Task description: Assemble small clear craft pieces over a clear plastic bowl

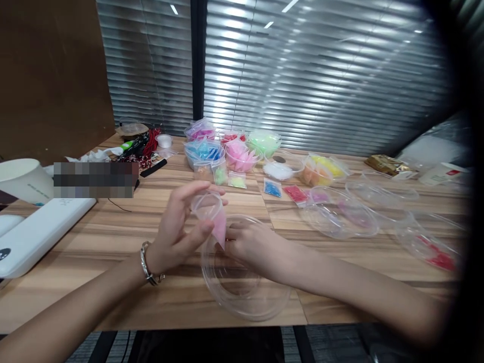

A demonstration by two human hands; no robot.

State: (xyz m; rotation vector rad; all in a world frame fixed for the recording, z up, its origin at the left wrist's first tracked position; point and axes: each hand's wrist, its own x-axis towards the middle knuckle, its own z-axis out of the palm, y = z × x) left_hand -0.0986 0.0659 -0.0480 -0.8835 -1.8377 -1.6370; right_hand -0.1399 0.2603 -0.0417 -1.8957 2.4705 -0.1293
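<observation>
A small clear cup [207, 202] is held between the thumb and fingers of my left hand [181, 222], which wears a silver bracelet at the wrist. Against the cup's lower right side is a pointed pink piece [220, 231]. My right hand [251, 249] touches or nearly touches the tip of that piece, its fingers curled inward and mostly hidden; what they hold cannot be made out. Both hands are over the back left part of a large clear round bowl [245, 315] near the table's front edge.
Bowls of blue [204, 151], pink [241, 156] and green pieces [264, 143] stand at the back. Small bead bags, including a blue one [273, 188], lie before them. Clear trays [340, 219] spread rightward. A white device [45, 232] and paper cup [24, 179] are left.
</observation>
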